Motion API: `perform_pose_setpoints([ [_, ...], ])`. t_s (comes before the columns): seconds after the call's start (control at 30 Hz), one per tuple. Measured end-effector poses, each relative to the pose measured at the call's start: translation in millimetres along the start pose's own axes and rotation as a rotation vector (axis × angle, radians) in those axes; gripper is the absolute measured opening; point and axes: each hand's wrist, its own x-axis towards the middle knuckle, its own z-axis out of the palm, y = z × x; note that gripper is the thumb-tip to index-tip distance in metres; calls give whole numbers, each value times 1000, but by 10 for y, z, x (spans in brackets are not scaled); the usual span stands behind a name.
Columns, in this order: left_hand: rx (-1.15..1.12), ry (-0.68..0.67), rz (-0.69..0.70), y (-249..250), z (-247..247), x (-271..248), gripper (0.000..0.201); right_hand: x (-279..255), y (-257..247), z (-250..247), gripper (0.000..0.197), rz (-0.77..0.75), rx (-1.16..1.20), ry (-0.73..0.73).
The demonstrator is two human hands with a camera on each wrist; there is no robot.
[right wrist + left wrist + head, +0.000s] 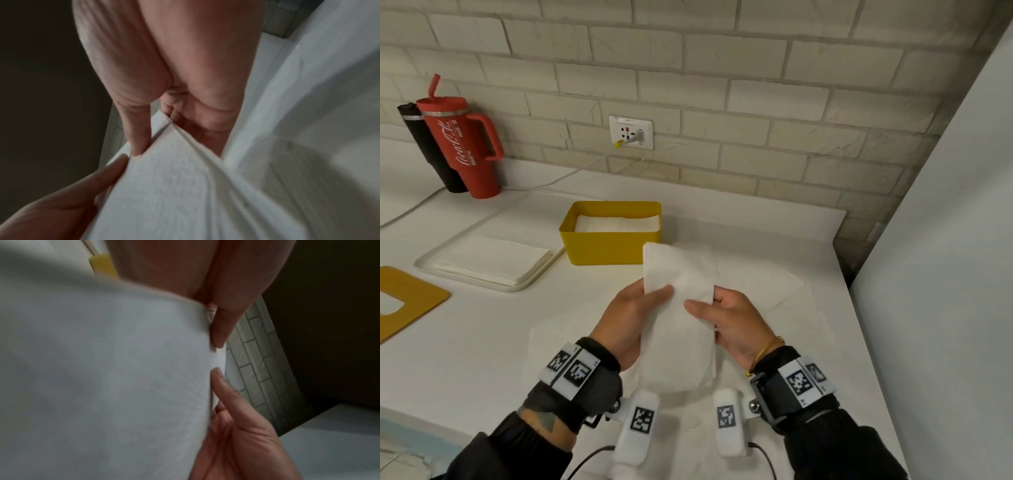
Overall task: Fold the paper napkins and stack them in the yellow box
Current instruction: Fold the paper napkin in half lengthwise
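A folded white paper napkin [676, 318] is held up above the counter as a long narrow strip, in front of the yellow box [613, 246]. My left hand [635, 313] pinches its left edge with the thumb across the front. My right hand [729, 320] pinches its right edge the same way. The napkin [102, 378] fills the left wrist view, and the napkin [174, 186] shows layered folds in the right wrist view. White folded napkins [616, 222] lie inside the box. A flat napkin stack [493, 260] rests on a white tray [530, 282] to the left.
An unfolded napkin [774, 294] lies spread on the counter under my hands. A red tumbler [465, 147] and a black bottle [431, 147] stand at the back left by the brick wall. A yellow board [407, 301] lies at the left edge. A white wall closes the right side.
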Motion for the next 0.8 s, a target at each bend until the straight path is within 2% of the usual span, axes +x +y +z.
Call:
perform_pose_setpoints([
  [0.1, -9, 76, -2, -91, -125, 37, 29, 3, 195, 72, 40, 73, -73, -85],
  [0.27, -45, 154, 75, 13, -408, 52, 33, -68, 231, -13, 23, 272, -324, -373],
  [0.33, -64, 177, 100, 55, -513, 21, 33, 38, 59, -156, 18, 251, -423, -338],
  [0.4, -69, 195, 109, 73, -609, -22, 34, 258, -138, -345, 15, 152, -541, -201],
  [0.5, -63, 225, 95, 49, -729, -76, 35, 693, -374, -605, 15, -8, -921, -37],
  [0.57, -69, 224, 82, 46, -766, -102, 36, 968, -427, -715, 29, -4, -1174, -62],
  [0.67, -77, 211, 66, 46, -818, -118, 41, 1264, -382, -781, 54, 153, -1543, -210],
  [0.8, -73, 189, 60, 64, -885, -126, 40, 1448, -336, -798, 63, 243, -1730, -268],
])
